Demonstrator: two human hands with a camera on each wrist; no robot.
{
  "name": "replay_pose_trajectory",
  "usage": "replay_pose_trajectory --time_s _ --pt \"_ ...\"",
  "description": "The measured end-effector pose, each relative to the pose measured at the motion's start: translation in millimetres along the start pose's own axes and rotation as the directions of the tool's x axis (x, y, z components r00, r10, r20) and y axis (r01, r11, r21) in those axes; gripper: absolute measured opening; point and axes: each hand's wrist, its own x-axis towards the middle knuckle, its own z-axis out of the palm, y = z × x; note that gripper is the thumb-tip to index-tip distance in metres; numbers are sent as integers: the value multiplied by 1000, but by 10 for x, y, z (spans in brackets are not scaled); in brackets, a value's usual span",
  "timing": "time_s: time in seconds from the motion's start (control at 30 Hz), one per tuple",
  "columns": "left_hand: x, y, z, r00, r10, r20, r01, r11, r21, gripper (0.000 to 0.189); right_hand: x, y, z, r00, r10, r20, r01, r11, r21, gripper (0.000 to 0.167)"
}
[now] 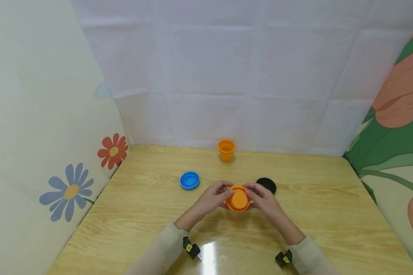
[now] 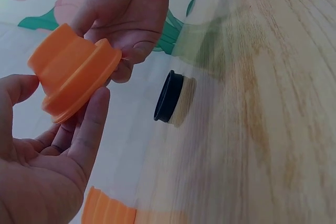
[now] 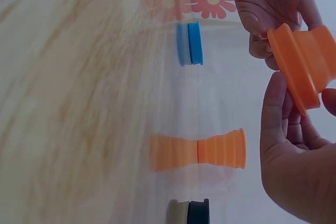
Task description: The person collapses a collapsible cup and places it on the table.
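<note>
Both hands hold an orange collapsible cup (image 1: 239,199) above the table, one at each side. The cup is partly folded, its narrow base towards the head camera and its wide rim turned down to the tabletop. My left hand (image 1: 214,198) grips one side, thumb near the base and fingers at the rim. On the opposite side, my right hand (image 1: 263,199) pinches it in the same way. The left wrist view shows the cup's stepped wall (image 2: 68,66) between the fingers. A black round, flat piece (image 1: 266,185) lies just behind my right hand, partly covered by it.
Farther back, a second orange cup (image 1: 226,150) stands upright and extended near the white cloth (image 1: 206,76). A blue cup (image 1: 189,180), folded flat, lies left of the hands. The wooden table (image 1: 330,214) has decorated walls at both sides.
</note>
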Motion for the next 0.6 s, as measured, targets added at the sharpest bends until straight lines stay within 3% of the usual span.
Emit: replay_pose_trajectory --time_s 0.4,0.6 --pt "2 -18 -23 999 -26 35 27 999 -23 44 13 4 -3 1000 15 14 -15 1000 2 44" --pt "11 -5 -26 998 -29 54 29 1000 -7 41 5 13 -26 997 -12 81 13 1000 -16 45"
